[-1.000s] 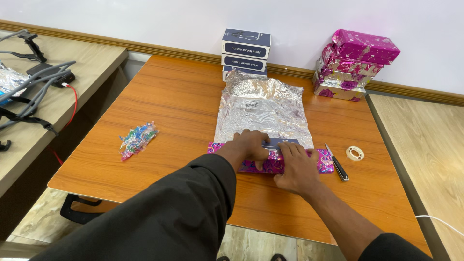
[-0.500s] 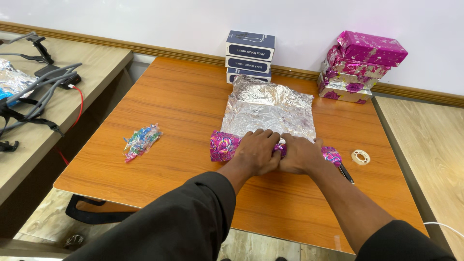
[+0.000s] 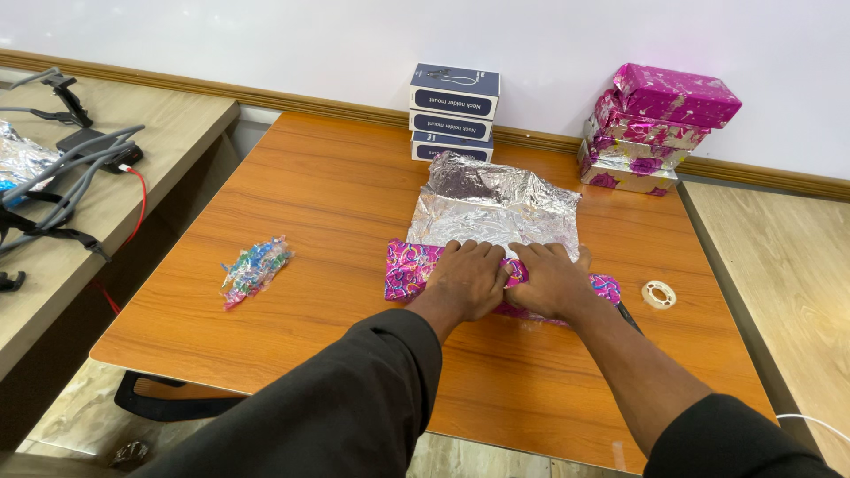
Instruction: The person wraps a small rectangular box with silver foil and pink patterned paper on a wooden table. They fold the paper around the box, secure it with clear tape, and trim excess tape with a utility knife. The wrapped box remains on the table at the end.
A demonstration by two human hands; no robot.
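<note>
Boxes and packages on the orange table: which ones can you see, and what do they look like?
Dark blue boxes: three flat ones stacked at the far edge, white sides.
Wrapped boxes: shiny pink pile, far right corner.
Half-wrapped package: pink patterned paper, silver inside, under the left hand and right hand.

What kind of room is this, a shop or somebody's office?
Probably an office or workroom used for gift-wrapping. An orange wooden table stands against a plain white wall, with wrapped pink boxes stacked beside unwrapped dark blue boxes, and a tape roll lying nearby.
</note>
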